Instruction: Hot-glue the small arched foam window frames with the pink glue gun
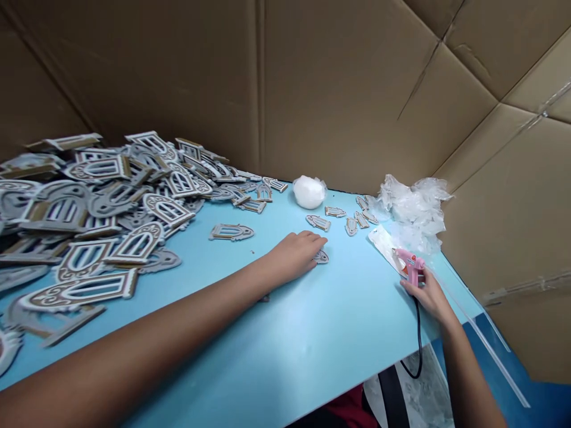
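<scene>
My right hand (430, 297) is wrapped around the handle of a pink hot glue gun (413, 262). The gun's nozzle is over a white strip (387, 246), and a black cord hangs from the handle. Near the middle of the table, my left hand (298, 254) has its fingers closed over a small grey arched window piece (321, 257). Most of that piece is hidden beneath the hand. To the left of this hand lies another window piece (231, 232), apart from the others. Part of a further grey piece (264, 298) peeks out from under my left forearm.
A large heap of arched window pieces (134, 178) covers the table's left side. Several small ones (351, 226) lie at the back, near a white round bundle (309, 192). Crumpled clear plastic (414, 208) sits at the right. Cardboard walls (348, 89) enclose the blue table (339, 327).
</scene>
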Tool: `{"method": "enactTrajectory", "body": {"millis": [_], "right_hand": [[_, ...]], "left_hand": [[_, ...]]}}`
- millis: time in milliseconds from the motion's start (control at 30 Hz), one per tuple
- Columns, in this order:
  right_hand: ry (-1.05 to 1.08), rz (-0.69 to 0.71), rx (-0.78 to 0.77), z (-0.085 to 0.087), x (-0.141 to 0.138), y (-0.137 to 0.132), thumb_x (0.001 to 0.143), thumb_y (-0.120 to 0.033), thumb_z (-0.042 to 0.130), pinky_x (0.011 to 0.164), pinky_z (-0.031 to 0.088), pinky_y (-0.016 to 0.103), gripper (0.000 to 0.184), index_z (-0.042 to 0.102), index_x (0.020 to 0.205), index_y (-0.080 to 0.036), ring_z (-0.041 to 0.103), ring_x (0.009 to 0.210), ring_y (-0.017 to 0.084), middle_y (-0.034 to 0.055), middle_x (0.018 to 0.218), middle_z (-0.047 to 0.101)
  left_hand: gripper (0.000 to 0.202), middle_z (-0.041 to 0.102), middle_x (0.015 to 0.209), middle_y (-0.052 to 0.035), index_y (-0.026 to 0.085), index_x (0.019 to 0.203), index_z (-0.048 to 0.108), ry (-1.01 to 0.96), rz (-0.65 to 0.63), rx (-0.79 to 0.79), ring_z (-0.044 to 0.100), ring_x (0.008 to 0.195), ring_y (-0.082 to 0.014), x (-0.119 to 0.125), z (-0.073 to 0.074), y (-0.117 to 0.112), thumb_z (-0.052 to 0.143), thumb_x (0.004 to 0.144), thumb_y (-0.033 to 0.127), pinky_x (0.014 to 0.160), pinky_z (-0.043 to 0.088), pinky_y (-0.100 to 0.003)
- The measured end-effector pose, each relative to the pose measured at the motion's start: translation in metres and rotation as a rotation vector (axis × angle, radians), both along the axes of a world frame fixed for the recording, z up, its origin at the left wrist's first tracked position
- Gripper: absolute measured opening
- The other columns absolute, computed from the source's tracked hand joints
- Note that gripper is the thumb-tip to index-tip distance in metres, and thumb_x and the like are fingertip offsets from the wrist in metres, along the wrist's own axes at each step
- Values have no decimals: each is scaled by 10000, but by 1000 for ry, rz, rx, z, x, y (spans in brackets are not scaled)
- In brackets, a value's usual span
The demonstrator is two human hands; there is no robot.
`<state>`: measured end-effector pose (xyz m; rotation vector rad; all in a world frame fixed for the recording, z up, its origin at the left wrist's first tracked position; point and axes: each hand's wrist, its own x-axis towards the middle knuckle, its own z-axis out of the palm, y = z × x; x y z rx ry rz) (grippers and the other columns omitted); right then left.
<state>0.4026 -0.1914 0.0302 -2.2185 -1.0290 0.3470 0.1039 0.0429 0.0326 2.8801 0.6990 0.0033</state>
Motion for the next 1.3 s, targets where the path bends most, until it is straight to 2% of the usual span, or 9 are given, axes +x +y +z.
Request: {"method": "enactTrajectory", "body": {"millis": [100,233,400,467,600,700,800,1033,1300], "right_hand": [[67,-44,-60,5,16,-32,606,-606,804,864,615,432,812,606,1294,-222,673,1191,353,175,1377,650],[62,-156,-205,26,36,-77,632,-678,780,922,597,435,737,675,1227,-257,658,1230,371,158,1372,669],[73,25,-417,38,-10,-104,738,-687,680,678,558,412,408,722,728,-281,689,754,321,95,759,714],[149,208,-447,32,-55,-99,816,-596,650,674,539,392,287,721,760,-324,673,722,288,54,735,693],[251,583,-451,23,-137,-60,734,-379,735,605,470,301,122,626,753,-328,638,663,208,-23,688,607],[35,551,-241,30,-158,-13,907,-322,574,697,461,292,82,620,900,-255,613,751,178,8,827,634],[-186,427,-148,39,-149,50,979,-341,519,807,496,333,240,598,1166,-213,651,889,219,70,1018,675],[-361,113,-422,33,-113,200,985,-278,586,988,491,423,600,359,1477,-20,626,1264,376,307,1315,636],[-421,87,-404,35,-88,233,927,-220,664,986,510,353,526,464,1394,-81,653,1244,303,234,1320,669]], "left_hand": [[392,723,1253,-93,228,1294,611,3,-51,-6,665,1179,-284,12,3,16,638,905,188,928,496,-363],[464,753,1144,-112,205,1308,613,-19,-54,-12,711,1047,-300,23,11,35,650,848,157,834,505,-342],[392,738,1188,-119,219,1304,617,-77,-36,-22,701,1095,-292,41,17,59,623,912,221,871,508,-315],[361,740,1189,-116,223,1292,627,-65,-45,-19,691,1126,-287,49,17,66,591,933,204,896,502,-310],[459,721,1252,-138,186,1360,584,-1,-32,-7,683,1156,-285,60,14,72,541,912,101,880,503,-308],[536,728,1239,-152,174,1425,533,52,-7,7,700,1115,-292,63,14,71,559,897,89,844,509,-312],[551,740,1212,-148,177,1436,529,85,5,20,698,1138,-309,63,17,71,619,894,129,885,511,-322],[597,709,1226,-124,158,1484,483,160,11,10,702,1084,-259,62,27,78,716,947,275,931,572,-408],[449,668,1252,-108,169,1387,569,80,8,27,676,1100,-255,83,33,89,680,997,362,967,575,-471]]}}
